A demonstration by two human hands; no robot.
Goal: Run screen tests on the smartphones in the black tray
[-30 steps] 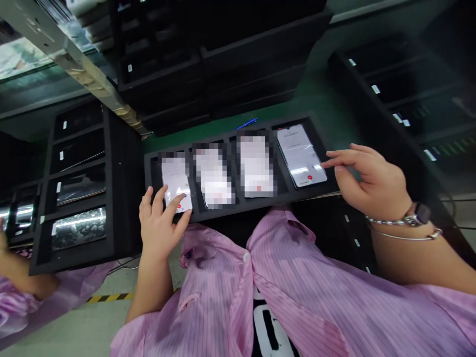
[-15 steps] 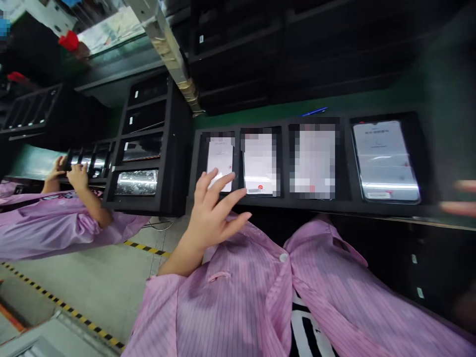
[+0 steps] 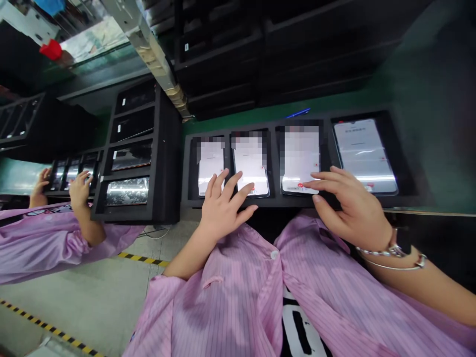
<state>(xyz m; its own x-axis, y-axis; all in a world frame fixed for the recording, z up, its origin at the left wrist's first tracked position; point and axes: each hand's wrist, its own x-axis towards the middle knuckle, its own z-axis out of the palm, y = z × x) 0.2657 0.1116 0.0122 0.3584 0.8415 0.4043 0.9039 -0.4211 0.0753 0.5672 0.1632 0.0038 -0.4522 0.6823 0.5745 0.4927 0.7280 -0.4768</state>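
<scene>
A black foam tray (image 3: pixel 327 163) holds a row of smartphones with lit white screens. My left hand (image 3: pixel 225 208) is open, fingers spread over the lower ends of the leftmost phone (image 3: pixel 211 161) and the second phone (image 3: pixel 250 161). My right hand (image 3: pixel 351 208) is open too, with its fingertips at the bottom of the third phone (image 3: pixel 300 153), close to a red mark on the screen. Whether the fingertips touch the glass I cannot tell. The rightmost phone (image 3: pixel 364 153) lies beside the back of my right hand.
Left of my tray stands a stack of black trays (image 3: pixel 159 163) with dark phones. A co-worker's hands (image 3: pixel 80 191) are over phones farther left. Behind lie a blue pen (image 3: pixel 298 113) and a black rack (image 3: pixel 223 74). A taped metal post (image 3: pixel 159 59) rises at the back.
My right hand has come in from the right edge to the third phone. My left hand has shifted slightly right over the first two phones. The view has moved a little.
</scene>
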